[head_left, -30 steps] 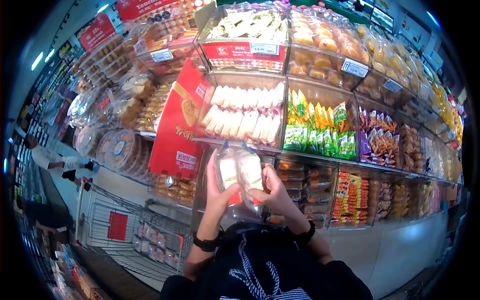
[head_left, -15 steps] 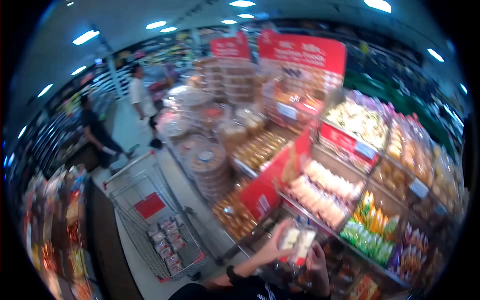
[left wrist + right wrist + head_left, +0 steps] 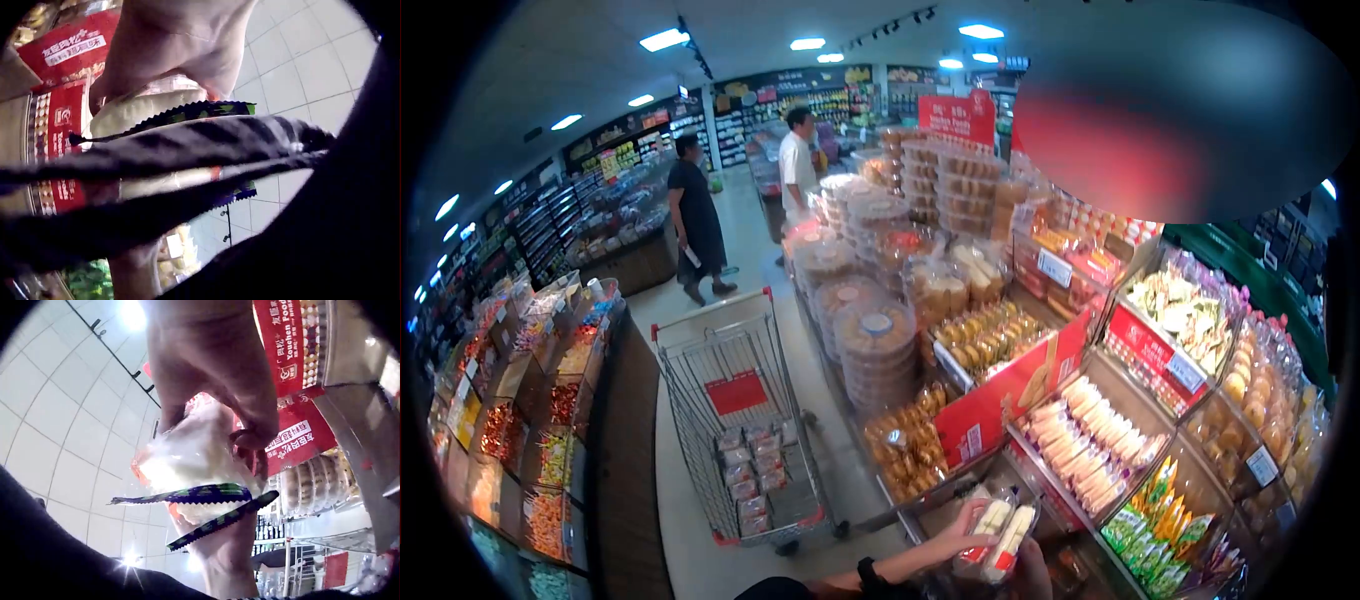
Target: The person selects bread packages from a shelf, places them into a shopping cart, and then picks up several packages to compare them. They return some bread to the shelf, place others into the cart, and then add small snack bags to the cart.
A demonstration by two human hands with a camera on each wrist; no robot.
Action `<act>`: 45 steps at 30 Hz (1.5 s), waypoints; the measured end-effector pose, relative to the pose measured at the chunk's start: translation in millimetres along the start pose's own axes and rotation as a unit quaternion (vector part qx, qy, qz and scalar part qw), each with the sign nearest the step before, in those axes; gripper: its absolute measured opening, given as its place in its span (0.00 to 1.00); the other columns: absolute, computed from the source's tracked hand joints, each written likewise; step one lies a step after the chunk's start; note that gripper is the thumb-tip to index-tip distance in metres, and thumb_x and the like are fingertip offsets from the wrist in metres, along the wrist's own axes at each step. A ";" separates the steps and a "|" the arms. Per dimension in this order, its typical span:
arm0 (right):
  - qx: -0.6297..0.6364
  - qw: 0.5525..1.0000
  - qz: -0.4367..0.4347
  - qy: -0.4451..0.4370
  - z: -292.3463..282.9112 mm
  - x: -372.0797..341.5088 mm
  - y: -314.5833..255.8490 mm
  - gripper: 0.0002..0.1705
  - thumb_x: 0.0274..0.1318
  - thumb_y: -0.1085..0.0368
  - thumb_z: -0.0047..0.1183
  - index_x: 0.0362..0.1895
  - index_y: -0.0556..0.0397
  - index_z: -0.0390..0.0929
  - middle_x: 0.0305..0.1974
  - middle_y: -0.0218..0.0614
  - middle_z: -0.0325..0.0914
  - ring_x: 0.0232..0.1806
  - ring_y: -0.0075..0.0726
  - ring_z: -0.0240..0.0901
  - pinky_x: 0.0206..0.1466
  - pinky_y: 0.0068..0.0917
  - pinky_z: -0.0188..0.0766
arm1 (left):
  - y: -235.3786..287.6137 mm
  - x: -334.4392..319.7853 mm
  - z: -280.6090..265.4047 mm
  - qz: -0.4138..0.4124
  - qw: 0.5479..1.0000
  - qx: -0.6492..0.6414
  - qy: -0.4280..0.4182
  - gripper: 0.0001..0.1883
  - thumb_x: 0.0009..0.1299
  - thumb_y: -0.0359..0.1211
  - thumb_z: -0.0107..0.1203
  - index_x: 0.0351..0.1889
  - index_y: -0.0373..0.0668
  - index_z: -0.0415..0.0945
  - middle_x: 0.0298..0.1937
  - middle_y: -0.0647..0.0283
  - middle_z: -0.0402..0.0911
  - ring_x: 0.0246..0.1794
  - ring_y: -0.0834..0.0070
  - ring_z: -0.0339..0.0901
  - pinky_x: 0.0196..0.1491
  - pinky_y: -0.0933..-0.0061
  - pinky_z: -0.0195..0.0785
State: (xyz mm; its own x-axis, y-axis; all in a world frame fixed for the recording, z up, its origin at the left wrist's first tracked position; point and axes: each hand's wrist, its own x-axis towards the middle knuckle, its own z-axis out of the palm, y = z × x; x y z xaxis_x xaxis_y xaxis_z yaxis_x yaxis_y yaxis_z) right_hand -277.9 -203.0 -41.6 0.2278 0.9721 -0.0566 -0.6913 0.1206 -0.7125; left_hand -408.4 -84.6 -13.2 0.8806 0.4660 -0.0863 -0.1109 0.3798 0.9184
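Note:
Two clear-wrapped, pale oblong bread packs (image 3: 1006, 540) are held side by side at the bottom of the head view. My left hand (image 3: 962, 532) grips them from the left. On their right side is my right hand (image 3: 1032, 572), partly hidden behind them. In the right wrist view, thumb and fingers of the right hand (image 3: 212, 362) pinch the cream-coloured pack (image 3: 194, 456), whose sealed ends are dark blue and green. Seen from the left wrist, the left hand (image 3: 178, 53) lies over a pack (image 3: 144, 112), and a striped cord (image 3: 187, 147) hides much of it.
A shopping cart (image 3: 740, 440) holding several small packs (image 3: 750, 480) stands in the aisle left of the hands. Display bins with wrapped breads (image 3: 1090, 440) and stacked round tubs (image 3: 875, 345) line the right. Another shelf (image 3: 550, 430) is at left. Two people (image 3: 700, 210) are further back.
The head view has swung left and up, bringing the cart, aisle and two people into view. The hands and packs now sit lower right in it. Both hands still hold the packs.

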 end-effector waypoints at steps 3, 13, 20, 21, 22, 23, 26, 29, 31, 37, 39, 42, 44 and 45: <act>-0.017 0.997 0.067 0.030 -33.5 -14.5 8.8 0.34 0.52 0.50 0.51 0.56 0.60 0.58 0.49 0.42 0.69 0.48 0.38 0.69 0.49 0.37 0.69 | -13.0 -0.2 9.3 -0.030 0.999 -0.039 -0.012 0.36 0.59 0.36 0.58 0.59 0.41 0.47 0.54 0.60 0.59 0.57 0.74 0.56 0.57 0.76 0.51; 0.138 0.967 0.051 0.208 -42.7 -82.6 28.0 0.35 0.44 0.58 0.57 0.56 0.56 0.57 0.47 0.40 0.70 0.47 0.38 0.70 0.49 0.34 0.69 | -77.9 4.6 8.8 -0.097 0.971 0.142 -0.167 0.24 0.65 0.35 0.50 0.56 0.35 0.57 0.50 0.55 0.68 0.49 0.69 0.67 0.51 0.71 0.62; 0.108 0.935 0.100 0.322 -52.4 -90.8 49.7 0.34 0.45 0.62 0.56 0.56 0.57 0.58 0.48 0.39 0.70 0.47 0.36 0.70 0.52 0.33 0.67 | -103.5 12.0 -12.9 -0.275 0.907 0.224 -0.225 0.27 0.67 0.43 0.46 0.57 0.33 0.56 0.49 0.49 0.72 0.50 0.65 0.70 0.51 0.69 0.62; 0.112 0.931 0.093 0.336 -52.8 -89.1 53.0 0.32 0.46 0.63 0.55 0.56 0.57 0.59 0.48 0.39 0.70 0.47 0.36 0.70 0.52 0.32 0.67 | -99.9 15.6 -13.7 -0.294 0.906 0.210 -0.221 0.29 0.67 0.44 0.46 0.58 0.34 0.56 0.50 0.48 0.71 0.51 0.63 0.70 0.52 0.68 0.62; 0.113 0.929 0.090 0.339 -50.6 -86.7 53.5 0.32 0.46 0.64 0.55 0.56 0.57 0.59 0.48 0.39 0.70 0.47 0.36 0.70 0.52 0.32 0.67 | -97.8 20.9 -14.5 -0.310 0.904 0.197 -0.220 0.30 0.66 0.45 0.47 0.58 0.34 0.55 0.50 0.47 0.71 0.51 0.61 0.70 0.52 0.67 0.62; 0.113 0.928 0.080 0.345 -48.2 -83.5 52.0 0.32 0.47 0.64 0.55 0.56 0.57 0.59 0.48 0.39 0.70 0.47 0.35 0.70 0.52 0.32 0.67 | -116.5 20.7 -21.6 -0.323 0.901 0.168 -0.234 0.29 0.66 0.44 0.47 0.58 0.34 0.55 0.48 0.50 0.73 0.48 0.64 0.72 0.50 0.68 0.64; 0.097 0.929 0.037 0.355 -44.1 -88.7 48.1 0.31 0.48 0.64 0.54 0.56 0.57 0.58 0.48 0.39 0.70 0.46 0.34 0.70 0.49 0.32 0.70 | -111.1 37.5 -12.6 -0.325 0.892 0.152 -0.274 0.21 0.67 0.43 0.46 0.50 0.36 0.61 0.35 0.61 0.76 0.36 0.75 0.74 0.41 0.74 0.67; 0.102 0.912 -0.026 0.395 -43.1 -104.7 50.0 0.31 0.48 0.69 0.50 0.59 0.55 0.57 0.49 0.38 0.69 0.49 0.34 0.68 0.51 0.31 0.68 | -104.5 52.5 16.7 -0.268 0.890 0.198 -0.312 0.22 0.68 0.41 0.45 0.54 0.37 0.56 0.43 0.61 0.70 0.39 0.77 0.70 0.41 0.78 0.65; 0.071 0.902 -0.090 0.416 -31.6 -116.1 48.8 0.25 0.50 0.69 0.49 0.54 0.55 0.62 0.48 0.37 0.70 0.48 0.31 0.67 0.45 0.28 0.70 | -97.4 57.2 36.9 -0.311 0.864 0.201 -0.342 0.21 0.68 0.40 0.45 0.54 0.38 0.56 0.43 0.62 0.68 0.40 0.78 0.67 0.42 0.79 0.64; 0.063 0.836 -0.241 0.488 34.4 -165.2 27.3 0.29 0.48 0.67 0.52 0.56 0.55 0.60 0.46 0.32 0.70 0.47 0.24 0.64 0.50 0.20 0.62 | -122.2 53.1 86.9 -0.162 0.813 0.285 -0.481 0.32 0.66 0.43 0.46 0.62 0.35 0.48 0.54 0.52 0.64 0.49 0.69 0.67 0.48 0.73 0.63; 0.081 0.800 -0.306 0.511 49.8 -174.7 33.0 0.31 0.48 0.67 0.53 0.58 0.55 0.57 0.46 0.32 0.69 0.47 0.23 0.64 0.50 0.20 0.62 | -96.1 38.7 113.6 -0.280 0.784 0.231 -0.503 0.36 0.64 0.36 0.47 0.64 0.38 0.39 0.60 0.51 0.55 0.58 0.66 0.59 0.55 0.71 0.58; 0.061 0.777 -0.351 0.519 46.5 -185.0 50.9 0.35 0.49 0.65 0.53 0.60 0.54 0.52 0.47 0.34 0.68 0.47 0.24 0.63 0.49 0.21 0.62 | -77.8 23.7 140.0 -0.280 0.749 0.256 -0.543 0.39 0.61 0.32 0.49 0.65 0.39 0.36 0.62 0.52 0.54 0.58 0.65 0.59 0.56 0.70 0.57; 0.029 0.768 -0.341 0.541 41.8 -188.7 60.3 0.37 0.49 0.64 0.54 0.61 0.53 0.50 0.48 0.35 0.67 0.48 0.25 0.63 0.50 0.21 0.62 | -84.8 19.8 145.5 -0.247 0.731 0.248 -0.586 0.38 0.60 0.32 0.49 0.64 0.39 0.38 0.60 0.52 0.56 0.56 0.66 0.62 0.54 0.70 0.59; 0.012 0.760 -0.324 0.563 45.5 -188.8 57.4 0.38 0.48 0.63 0.55 0.62 0.53 0.50 0.48 0.36 0.66 0.49 0.26 0.62 0.50 0.22 0.62 | -85.7 19.3 145.1 -0.276 0.734 0.211 -0.584 0.37 0.60 0.31 0.50 0.64 0.39 0.40 0.58 0.53 0.58 0.54 0.66 0.63 0.52 0.71 0.60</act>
State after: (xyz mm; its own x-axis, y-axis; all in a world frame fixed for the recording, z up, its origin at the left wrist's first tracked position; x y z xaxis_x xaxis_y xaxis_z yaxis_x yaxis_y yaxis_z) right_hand -391.8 -370.4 -40.0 0.9590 -0.0799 -0.2718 -0.1935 0.5161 -0.8344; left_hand -315.1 -224.2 -37.5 0.5596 -0.7618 -0.3265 0.3462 -0.1430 0.9272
